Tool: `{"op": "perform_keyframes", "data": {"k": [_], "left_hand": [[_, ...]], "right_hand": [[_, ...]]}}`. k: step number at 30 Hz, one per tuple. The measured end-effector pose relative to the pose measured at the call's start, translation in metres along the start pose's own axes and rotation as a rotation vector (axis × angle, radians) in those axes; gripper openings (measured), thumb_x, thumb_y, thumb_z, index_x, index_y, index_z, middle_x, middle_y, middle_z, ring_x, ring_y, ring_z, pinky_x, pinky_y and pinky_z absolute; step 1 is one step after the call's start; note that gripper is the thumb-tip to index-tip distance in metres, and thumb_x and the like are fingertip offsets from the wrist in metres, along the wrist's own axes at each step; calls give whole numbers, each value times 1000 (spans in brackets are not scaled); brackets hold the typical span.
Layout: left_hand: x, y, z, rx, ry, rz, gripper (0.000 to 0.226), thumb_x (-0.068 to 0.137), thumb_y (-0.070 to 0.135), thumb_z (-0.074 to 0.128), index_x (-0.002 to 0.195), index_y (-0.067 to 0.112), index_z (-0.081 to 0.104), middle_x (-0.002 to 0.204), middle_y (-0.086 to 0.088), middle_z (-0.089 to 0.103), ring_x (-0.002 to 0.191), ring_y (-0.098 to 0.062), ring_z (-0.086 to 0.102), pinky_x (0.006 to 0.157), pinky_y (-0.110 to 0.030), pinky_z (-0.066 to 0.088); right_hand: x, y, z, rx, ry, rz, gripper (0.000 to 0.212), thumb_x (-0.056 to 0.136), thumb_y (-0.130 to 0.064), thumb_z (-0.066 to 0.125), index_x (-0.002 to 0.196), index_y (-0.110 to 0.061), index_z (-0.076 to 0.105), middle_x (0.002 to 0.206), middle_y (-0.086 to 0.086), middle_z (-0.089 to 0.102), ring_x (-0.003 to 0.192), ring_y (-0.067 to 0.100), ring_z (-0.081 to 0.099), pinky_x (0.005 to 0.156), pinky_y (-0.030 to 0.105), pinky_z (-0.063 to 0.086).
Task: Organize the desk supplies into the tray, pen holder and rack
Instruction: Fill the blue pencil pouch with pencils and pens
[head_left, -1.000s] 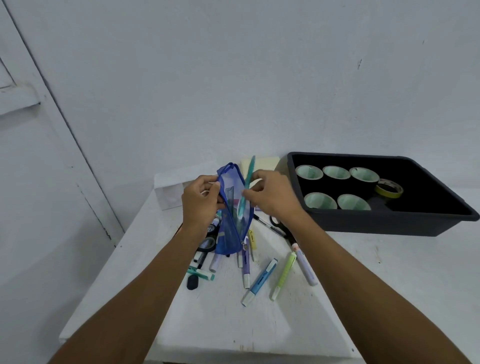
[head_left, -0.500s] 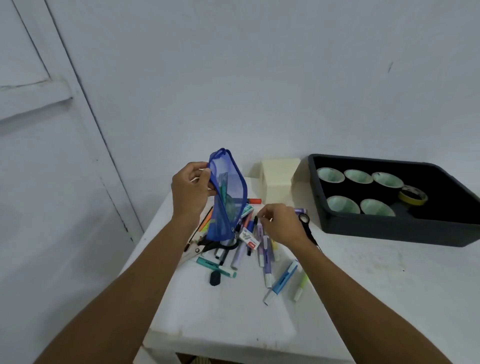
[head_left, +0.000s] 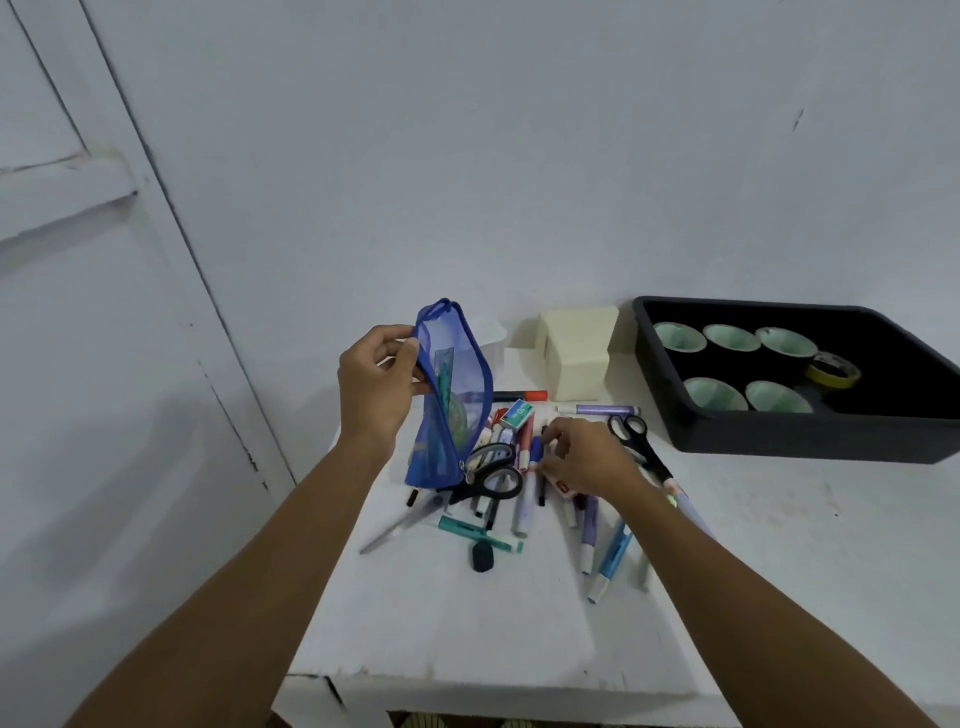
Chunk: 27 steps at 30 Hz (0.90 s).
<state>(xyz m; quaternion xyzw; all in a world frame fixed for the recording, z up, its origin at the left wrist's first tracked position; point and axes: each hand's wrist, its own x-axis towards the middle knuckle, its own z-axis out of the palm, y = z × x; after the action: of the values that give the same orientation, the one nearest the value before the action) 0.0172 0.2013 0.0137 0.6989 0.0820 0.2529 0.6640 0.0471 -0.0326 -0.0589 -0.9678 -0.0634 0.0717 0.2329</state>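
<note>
My left hand (head_left: 375, 382) grips the edge of a blue mesh pencil pouch (head_left: 448, 400) and holds it upright over a pile of markers and pens (head_left: 524, 483) on the white table (head_left: 467, 623). A ruler and a protractor show through the mesh. My right hand (head_left: 584, 457) reaches down into the pile, fingers curled among the pens; what it pinches is hidden. Two black scissors lie there, one (head_left: 491, 475) by the pouch, the other (head_left: 631, 434) to the right.
A black tray (head_left: 810, 436) at the right holds several green-lined cups (head_left: 735, 340) and a yellow tape roll (head_left: 832, 369). A cream box (head_left: 576, 353) stands by the wall. A black eraser (head_left: 482, 555) lies near the front. The table's front edge is close.
My right hand left the pouch and dropped to the pile of pens. More supplies now lie on the table. The view has shifted left and closer.
</note>
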Motion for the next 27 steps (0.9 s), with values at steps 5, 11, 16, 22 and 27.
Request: {"op": "perform_keyframes", "data": {"k": [5, 11, 16, 22, 27], "left_hand": [[6, -6, -10, -9, -19, -14, 13, 95, 10, 58, 104, 7, 66, 85, -9, 69, 63, -17, 65, 58, -32, 60], [10, -11, -19, 2, -22, -26, 14, 94, 10, 57, 105, 7, 66, 84, -8, 69, 63, -16, 65, 60, -34, 60], [13, -14, -29, 11, -23, -22, 13, 95, 11, 57, 104, 8, 66, 88, -10, 69, 67, -21, 67, 60, -35, 61], [21, -8, -46, -9, 3, 1, 11, 95, 11, 58, 103, 11, 66, 86, -8, 70, 69, -21, 68, 60, -34, 60], [26, -8, -67, -1, 48, 1, 12, 95, 11, 57, 103, 11, 66, 85, -8, 69, 67, -20, 67, 59, -32, 60]], "right_hand": [[-5, -6, 4, 0, 148, -57, 18, 90, -32, 62, 107, -27, 64, 104, -3, 65, 86, 10, 58, 75, 29, 52], [-12, -44, 29, 12, 24, -70, 56, 78, -52, 69, 127, -30, 52, 113, -2, 67, 100, 19, 62, 83, 37, 53], [-11, -53, 32, 233, 34, -77, 56, 78, -28, 78, 129, -28, 55, 115, -1, 66, 93, 13, 60, 80, 21, 44], [1, -79, 24, 522, 71, -169, 41, 93, 0, 53, 128, -21, 61, 102, 4, 64, 77, 15, 60, 69, 18, 49], [24, -104, 32, 557, 97, -121, 29, 94, -7, 59, 122, -15, 58, 102, 11, 68, 87, 24, 66, 66, 25, 52]]}}
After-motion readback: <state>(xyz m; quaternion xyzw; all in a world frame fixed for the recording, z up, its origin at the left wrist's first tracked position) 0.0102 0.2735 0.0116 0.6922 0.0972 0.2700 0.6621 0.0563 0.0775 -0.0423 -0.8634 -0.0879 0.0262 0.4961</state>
